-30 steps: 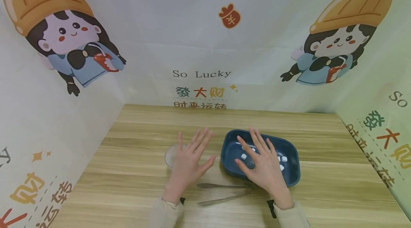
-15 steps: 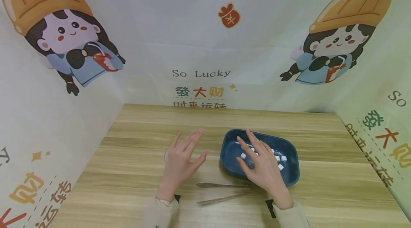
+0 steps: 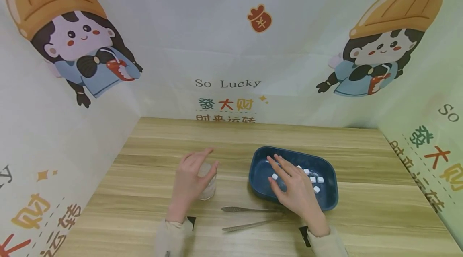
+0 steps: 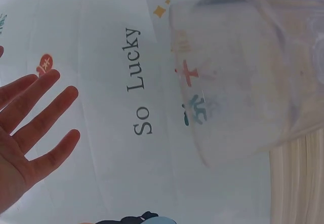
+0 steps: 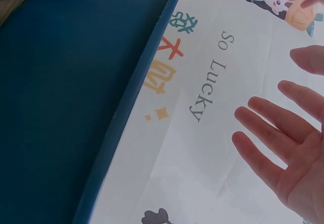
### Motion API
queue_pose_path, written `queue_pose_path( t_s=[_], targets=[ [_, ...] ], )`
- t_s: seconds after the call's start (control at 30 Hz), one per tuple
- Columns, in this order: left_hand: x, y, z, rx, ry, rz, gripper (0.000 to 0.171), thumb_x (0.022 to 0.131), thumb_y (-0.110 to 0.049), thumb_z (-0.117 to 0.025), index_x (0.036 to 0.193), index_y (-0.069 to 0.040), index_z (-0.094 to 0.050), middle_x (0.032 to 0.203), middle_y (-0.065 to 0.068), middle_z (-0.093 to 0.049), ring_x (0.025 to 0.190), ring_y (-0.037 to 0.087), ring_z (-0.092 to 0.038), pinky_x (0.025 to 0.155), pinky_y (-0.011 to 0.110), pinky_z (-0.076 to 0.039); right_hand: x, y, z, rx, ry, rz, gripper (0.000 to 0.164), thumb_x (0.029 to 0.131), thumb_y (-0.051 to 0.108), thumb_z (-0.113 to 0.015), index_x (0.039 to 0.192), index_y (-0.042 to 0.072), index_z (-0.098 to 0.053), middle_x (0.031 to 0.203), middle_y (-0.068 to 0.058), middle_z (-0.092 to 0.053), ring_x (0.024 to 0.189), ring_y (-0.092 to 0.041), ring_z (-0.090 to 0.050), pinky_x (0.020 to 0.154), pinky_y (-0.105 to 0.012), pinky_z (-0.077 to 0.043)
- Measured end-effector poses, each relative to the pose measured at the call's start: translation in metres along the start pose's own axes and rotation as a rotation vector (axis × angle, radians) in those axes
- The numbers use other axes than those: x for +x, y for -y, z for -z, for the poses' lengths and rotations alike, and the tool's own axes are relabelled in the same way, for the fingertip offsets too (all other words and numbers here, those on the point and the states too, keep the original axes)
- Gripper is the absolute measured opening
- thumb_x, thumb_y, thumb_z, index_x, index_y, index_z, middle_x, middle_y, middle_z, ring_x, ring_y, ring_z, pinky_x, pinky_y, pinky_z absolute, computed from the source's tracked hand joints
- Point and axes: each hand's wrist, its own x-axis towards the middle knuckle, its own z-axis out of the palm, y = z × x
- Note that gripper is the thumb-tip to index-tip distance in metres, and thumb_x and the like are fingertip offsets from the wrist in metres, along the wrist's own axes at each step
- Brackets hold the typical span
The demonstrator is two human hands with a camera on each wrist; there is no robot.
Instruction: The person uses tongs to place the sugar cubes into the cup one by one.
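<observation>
Obscuring part of clear cup (image 4: 248, 79), left hand (image 3: 189, 175)

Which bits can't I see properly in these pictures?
White cubes: head view; the right hand covers part of the blue box, so I can't count them all.
Tongs: head view; the end where the arms draw together is lost behind the right hand.
Clear cup: head view, the left hand covers part; left wrist view, the right edge cuts it off.
Backdrop's lowest writing: head view; cut off at the tabletop.
</observation>
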Motion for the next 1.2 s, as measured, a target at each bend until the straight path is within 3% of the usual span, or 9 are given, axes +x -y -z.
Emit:
queue_pose_path(
  t_s=[0.17,0.47,0.83,0.93,1.03,1.2],
  targets=[
    [-0.001,0.008,0.005,0.002,0.004,0.057,0.036,0.074,-0.013,-0.069,0.108,-0.003,-0.062,0.1,0.012,-0.068,0.088,0.026,-0.064,0.084,0.044,-0.048,0.0,0.0,0.0,0.013,-0.014,0.014,0.05,0.077,0.023,-0.063,0.125,0.012,-0.053,0.108,-0.014,-0.065,0.089,-0.027,-0.065,0.06,-0.035,-0.053],
    [-0.006,0.024,0.009,0.027,0.038,0.154,0.035,0.077,-0.016,-0.067,0.11,-0.004,-0.061,0.104,0.012,-0.067,0.094,0.028,-0.063,0.084,0.041,-0.05,0.0,0.003,0.002,0.044,0.007,-0.004,0.04,0.087,0.032,-0.051,0.123,0.013,-0.055,0.104,-0.01,-0.067,0.084,-0.023,-0.065,0.064,-0.035,-0.055],
    [-0.013,0.044,0.015,-0.077,0.162,0.341,0.039,0.082,-0.023,-0.063,0.117,-0.007,-0.057,0.115,0.014,-0.061,0.107,0.031,-0.057,0.092,0.044,-0.047,0.0,0.005,0.0,0.051,0.008,0.005,0.041,0.084,0.027,-0.056,0.123,0.015,-0.055,0.095,-0.007,-0.069,0.075,-0.02,-0.065,0.054,-0.029,-0.053],
    [-0.014,0.05,0.017,-0.113,0.171,0.379,0.038,0.083,-0.022,-0.062,0.117,-0.006,-0.057,0.116,0.015,-0.061,0.109,0.032,-0.056,0.094,0.045,-0.045,0.0,0.005,-0.001,0.042,-0.003,0.021,0.041,0.082,0.025,-0.057,0.122,0.014,-0.056,0.087,-0.005,-0.069,0.067,-0.016,-0.063,0.046,-0.021,-0.048],
    [-0.016,0.056,0.016,-0.136,0.16,0.401,0.037,0.083,-0.02,-0.062,0.116,-0.003,-0.057,0.114,0.017,-0.061,0.108,0.034,-0.056,0.094,0.047,-0.044,0.0,0.004,-0.002,0.026,-0.01,0.029,0.044,0.078,0.022,-0.06,0.121,0.014,-0.057,0.079,-0.002,-0.068,0.055,-0.008,-0.054,0.04,-0.011,-0.034],
    [-0.02,0.065,0.011,-0.195,0.128,0.403,0.033,0.082,-0.014,-0.062,0.112,0.0,-0.059,0.107,0.019,-0.064,0.1,0.034,-0.06,0.088,0.048,-0.048,-0.002,0.006,-0.003,0.023,0.012,0.017,0.048,0.073,0.019,-0.064,0.12,0.016,-0.057,0.072,0.0,-0.066,0.047,-0.001,-0.04,0.04,-0.007,-0.021]
  ],
)
